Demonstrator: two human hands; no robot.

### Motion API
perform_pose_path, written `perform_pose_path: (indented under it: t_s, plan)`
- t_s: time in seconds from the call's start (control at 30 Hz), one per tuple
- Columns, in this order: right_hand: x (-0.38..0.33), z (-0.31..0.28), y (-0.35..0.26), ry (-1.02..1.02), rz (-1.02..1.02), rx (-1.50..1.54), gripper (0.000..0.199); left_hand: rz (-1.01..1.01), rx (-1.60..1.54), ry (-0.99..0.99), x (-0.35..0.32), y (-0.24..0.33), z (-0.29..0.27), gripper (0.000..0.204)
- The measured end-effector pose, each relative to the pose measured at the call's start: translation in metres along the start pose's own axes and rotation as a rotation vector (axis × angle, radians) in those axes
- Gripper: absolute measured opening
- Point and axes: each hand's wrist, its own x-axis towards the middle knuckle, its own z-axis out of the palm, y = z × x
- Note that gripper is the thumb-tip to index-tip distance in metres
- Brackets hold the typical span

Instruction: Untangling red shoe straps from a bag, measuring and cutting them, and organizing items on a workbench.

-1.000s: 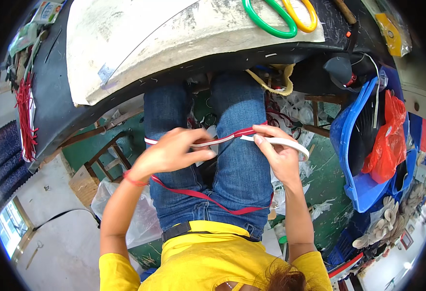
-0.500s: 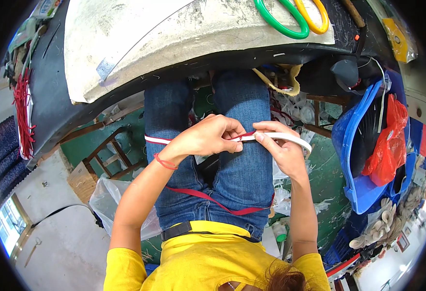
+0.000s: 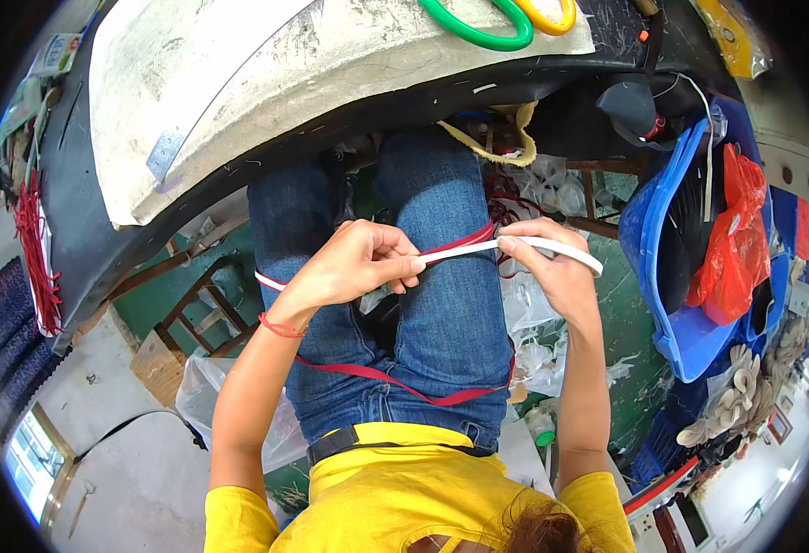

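Over my thighs a narrow white strip (image 3: 460, 251) is stretched between my two hands. My left hand (image 3: 354, 265) pinches it between thumb and bent fingers. Thumb and fingers of my right hand (image 3: 554, 269) close on it farther right, and its loose end curves out past that hand. A dark red ribbon (image 3: 455, 241) runs close behind the white strip across the right thigh. Another stretch of red ribbon (image 3: 377, 374) sags across my lap. White banding also shows left of my left wrist, on the left thigh.
In front is a dark bench edge with a worn pale board (image 3: 238, 120), a thin metal strip (image 3: 166, 152) and green-and-yellow-handled scissors (image 3: 492, 35). Red cords (image 3: 34, 244) hang at the left. A blue bin (image 3: 667, 313) with a red plastic bag (image 3: 732, 244) stands right. Plastic scraps litter the green floor.
My hands have drawn apart, exposing more white strip between them. The red ribbon that was at my fingertips now lies behind the strip. The whole view has shifted slightly.
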Motion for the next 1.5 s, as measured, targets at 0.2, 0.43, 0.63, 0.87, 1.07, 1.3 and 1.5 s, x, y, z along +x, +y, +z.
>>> perform_pose_path:
  t_s: [0.2, 0.43, 0.63, 0.87, 1.07, 1.3, 1.5]
  plan:
    - [0.011, 0.015, 0.018, 0.017, -0.079, 0.006, 0.014, 0.026, 0.092, 0.03, -0.005, -0.004, -0.002, 0.022]
    - [0.011, 0.02, 0.023, 0.077, -0.191, -0.155, 0.013, 0.059, 0.364, 0.142, 0.003, 0.025, 0.022, 0.029]
    - [0.039, 0.001, 0.048, -0.426, 0.096, 0.402, 0.028, 0.004, 0.284, 0.196, -0.005, 0.015, 0.007, 0.023]
    - [0.041, -0.002, 0.061, -0.464, 0.09, 0.45, 0.031, -0.109, 0.242, 0.26, -0.055, 0.003, -0.031, 0.019]
    - [0.039, -0.001, 0.06, -0.48, 0.093, 0.459, 0.032, -0.15, 0.317, 0.375, -0.117, -0.026, -0.072, 0.017]
    - [0.037, -0.004, 0.051, -0.471, 0.077, 0.419, 0.035, -0.244, 0.428, 0.75, -0.213, -0.081, -0.136, 0.021]
    - [0.043, 0.003, 0.044, -0.484, 0.012, 0.348, 0.03, -0.387, 0.779, 1.075, -0.289, -0.173, -0.195, 0.024]
